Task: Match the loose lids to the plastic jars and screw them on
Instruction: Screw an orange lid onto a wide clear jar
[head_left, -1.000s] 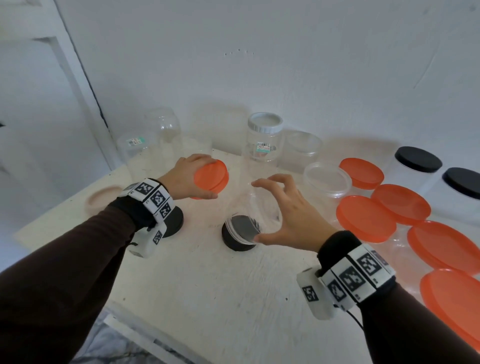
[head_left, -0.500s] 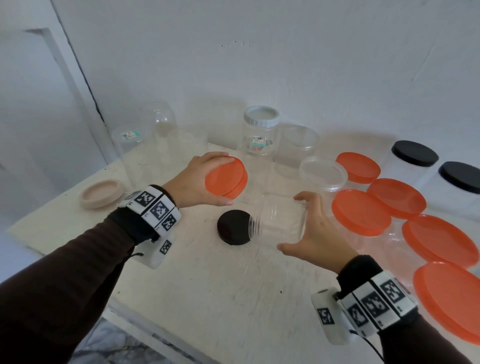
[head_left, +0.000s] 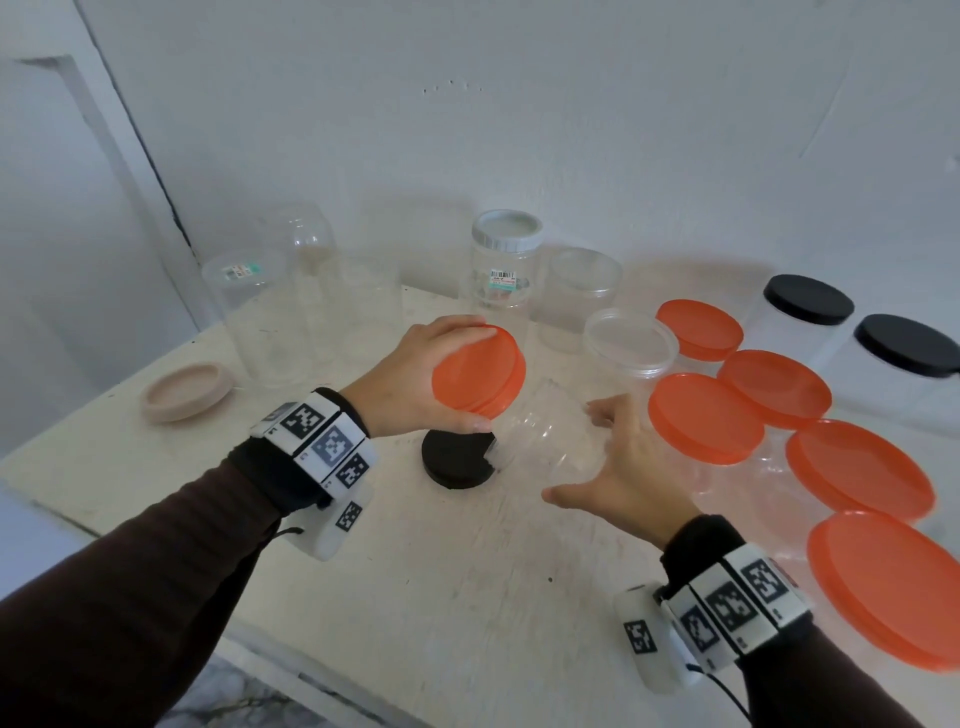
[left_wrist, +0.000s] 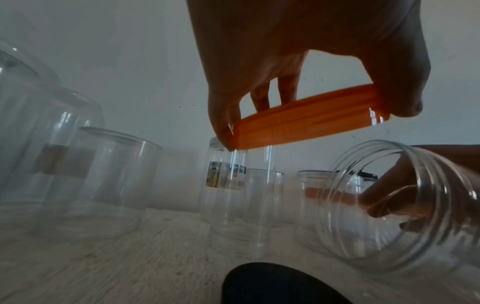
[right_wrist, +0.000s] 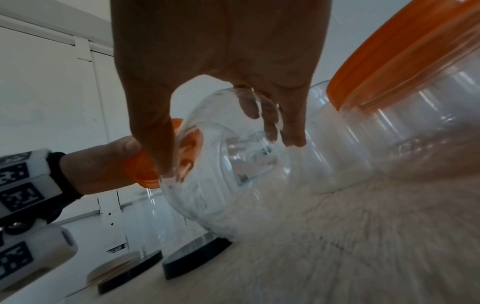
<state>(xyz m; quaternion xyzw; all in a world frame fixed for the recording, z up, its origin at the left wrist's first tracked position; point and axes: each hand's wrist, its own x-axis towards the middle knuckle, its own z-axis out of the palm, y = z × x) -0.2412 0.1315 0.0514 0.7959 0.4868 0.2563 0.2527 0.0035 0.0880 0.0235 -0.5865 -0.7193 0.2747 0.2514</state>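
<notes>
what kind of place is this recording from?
Likely a plain room at home, not a lab: a rough whitewashed table set against a bare white wall, crowded with empty clear jars and orange-lidded ones.

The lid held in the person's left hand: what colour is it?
Orange. The lid shows best in the head view, gripped by the left hand.

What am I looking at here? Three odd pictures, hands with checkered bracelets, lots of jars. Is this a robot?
No robot: a person with a camera on the head and one on each wrist. The big picture is the head view; the two dim ones look along each hand. The left hand grips an orange lid. The right hand holds a clear jar, tilted, mouth toward the lid. On the table lie a black lid, a beige lid, more jars, some capped orange or black.
</notes>
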